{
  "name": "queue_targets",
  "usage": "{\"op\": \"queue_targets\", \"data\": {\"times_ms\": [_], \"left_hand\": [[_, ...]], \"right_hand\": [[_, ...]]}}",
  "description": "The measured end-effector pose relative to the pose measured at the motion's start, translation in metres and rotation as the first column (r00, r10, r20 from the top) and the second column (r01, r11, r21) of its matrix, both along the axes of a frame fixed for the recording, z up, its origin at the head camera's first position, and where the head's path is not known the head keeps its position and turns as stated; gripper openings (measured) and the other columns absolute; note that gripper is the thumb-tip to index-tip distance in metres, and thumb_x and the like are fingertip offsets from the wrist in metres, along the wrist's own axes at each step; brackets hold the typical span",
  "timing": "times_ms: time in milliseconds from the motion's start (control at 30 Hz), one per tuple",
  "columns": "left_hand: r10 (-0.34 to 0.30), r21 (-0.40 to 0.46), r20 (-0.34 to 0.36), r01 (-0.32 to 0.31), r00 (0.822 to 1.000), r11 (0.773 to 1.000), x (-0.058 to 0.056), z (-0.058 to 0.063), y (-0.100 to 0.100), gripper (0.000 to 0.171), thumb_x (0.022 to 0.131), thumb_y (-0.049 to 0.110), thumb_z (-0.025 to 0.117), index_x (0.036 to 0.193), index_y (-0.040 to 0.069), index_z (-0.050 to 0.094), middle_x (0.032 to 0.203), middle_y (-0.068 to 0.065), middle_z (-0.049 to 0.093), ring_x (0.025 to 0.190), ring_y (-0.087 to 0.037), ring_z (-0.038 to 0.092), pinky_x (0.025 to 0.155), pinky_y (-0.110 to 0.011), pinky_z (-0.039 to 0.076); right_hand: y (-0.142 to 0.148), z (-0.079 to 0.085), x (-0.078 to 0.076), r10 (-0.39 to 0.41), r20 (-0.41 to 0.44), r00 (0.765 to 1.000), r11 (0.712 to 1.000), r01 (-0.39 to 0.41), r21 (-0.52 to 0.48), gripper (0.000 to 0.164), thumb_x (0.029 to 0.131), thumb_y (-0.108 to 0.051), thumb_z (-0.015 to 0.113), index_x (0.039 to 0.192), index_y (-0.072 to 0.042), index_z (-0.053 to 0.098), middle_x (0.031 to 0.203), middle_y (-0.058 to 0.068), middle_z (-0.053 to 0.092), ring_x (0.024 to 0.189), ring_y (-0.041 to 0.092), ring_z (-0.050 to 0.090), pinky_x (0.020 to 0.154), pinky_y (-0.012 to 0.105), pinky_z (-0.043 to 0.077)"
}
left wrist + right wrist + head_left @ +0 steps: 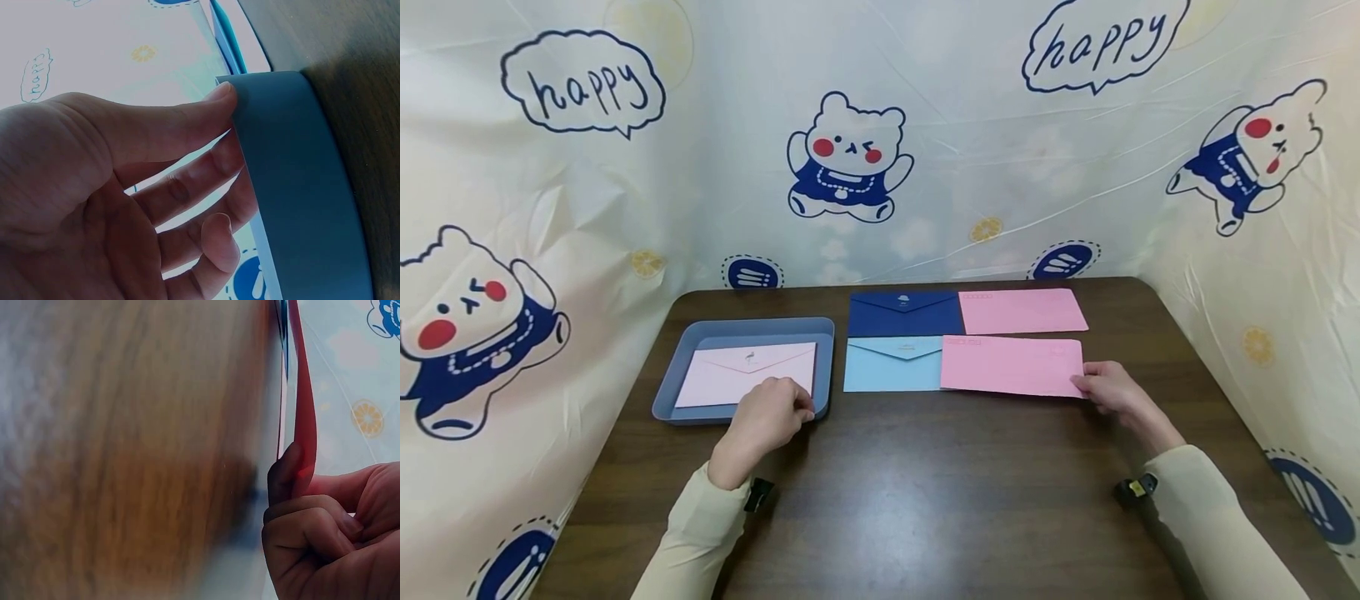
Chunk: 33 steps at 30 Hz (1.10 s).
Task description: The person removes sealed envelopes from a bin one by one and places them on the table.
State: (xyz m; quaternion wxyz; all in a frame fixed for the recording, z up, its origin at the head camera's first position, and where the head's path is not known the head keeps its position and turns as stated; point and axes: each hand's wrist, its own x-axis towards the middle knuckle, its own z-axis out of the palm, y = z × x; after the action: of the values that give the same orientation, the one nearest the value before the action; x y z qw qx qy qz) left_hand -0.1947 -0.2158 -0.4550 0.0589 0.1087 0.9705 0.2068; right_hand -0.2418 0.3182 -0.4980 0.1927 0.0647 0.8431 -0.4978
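Observation:
In the head view, my left hand is at the front right corner of a blue-grey tray. The left wrist view has the thumb on the tray's rim, with the other fingers curled behind it. A pale pink envelope with a small bird print lies flap up inside the tray. On the right, my right hand pinches the right end of a pink envelope. That envelope looks slightly raised at this end and overlaps a light blue envelope.
Behind these, a navy envelope and another pink envelope lie side by side near the back edge of the brown table. A printed curtain surrounds the table at the back and sides.

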Motion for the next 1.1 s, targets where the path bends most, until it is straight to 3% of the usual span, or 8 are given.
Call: {"op": "queue_targets", "data": {"times_ms": [333,600,800,1100], "left_hand": [[0.003,0.006,0.003,-0.003,1.0,1.0,0.0,0.0,-0.001,0.005,0.088,0.004,0.084,0.091,0.008,0.083,0.085,-0.004,0.074,0.072,-0.021,0.06,0.074,-0.043,0.059],[0.004,0.013,-0.009,-0.004,1.0,1.0,0.0,-0.002,-0.002,0.005,0.088,0.004,0.084,0.089,0.008,0.083,0.084,-0.003,0.074,0.071,-0.02,0.06,0.073,-0.043,0.058],[0.005,0.013,-0.005,-0.005,1.0,1.0,0.0,-0.002,-0.001,0.005,0.088,0.004,0.084,0.09,0.008,0.083,0.086,-0.004,0.074,0.073,-0.02,0.061,0.074,-0.044,0.058],[0.009,0.012,0.002,-0.009,1.0,1.0,0.001,0.0,-0.001,0.005,0.088,0.004,0.084,0.092,0.007,0.083,0.085,-0.004,0.074,0.073,-0.021,0.061,0.074,-0.044,0.059]], "right_hand": [[0.013,0.003,-0.001,-0.005,0.01,1.0,1.0,0.005,0.007,0.023,0.107,-0.01,0.055,0.084,-0.006,0.057,0.062,-0.005,0.045,0.055,0.011,0.041,0.052,0.027,0.037],[0.024,0.006,-0.002,0.007,0.009,1.0,0.998,-0.008,0.061,0.017,0.107,-0.011,0.056,0.098,0.002,0.06,0.065,-0.005,0.048,0.06,0.013,0.044,0.056,0.029,0.04],[0.034,0.008,-0.004,0.008,0.02,1.0,0.995,-0.01,0.101,0.021,0.108,-0.011,0.055,0.107,0.009,0.06,0.067,-0.004,0.049,0.064,0.016,0.047,0.059,0.031,0.042],[0.048,0.008,-0.008,0.028,0.046,0.999,0.992,-0.034,0.12,0.018,0.108,-0.012,0.055,0.101,0.003,0.063,0.067,-0.003,0.05,0.067,0.018,0.047,0.064,0.034,0.043]]}}
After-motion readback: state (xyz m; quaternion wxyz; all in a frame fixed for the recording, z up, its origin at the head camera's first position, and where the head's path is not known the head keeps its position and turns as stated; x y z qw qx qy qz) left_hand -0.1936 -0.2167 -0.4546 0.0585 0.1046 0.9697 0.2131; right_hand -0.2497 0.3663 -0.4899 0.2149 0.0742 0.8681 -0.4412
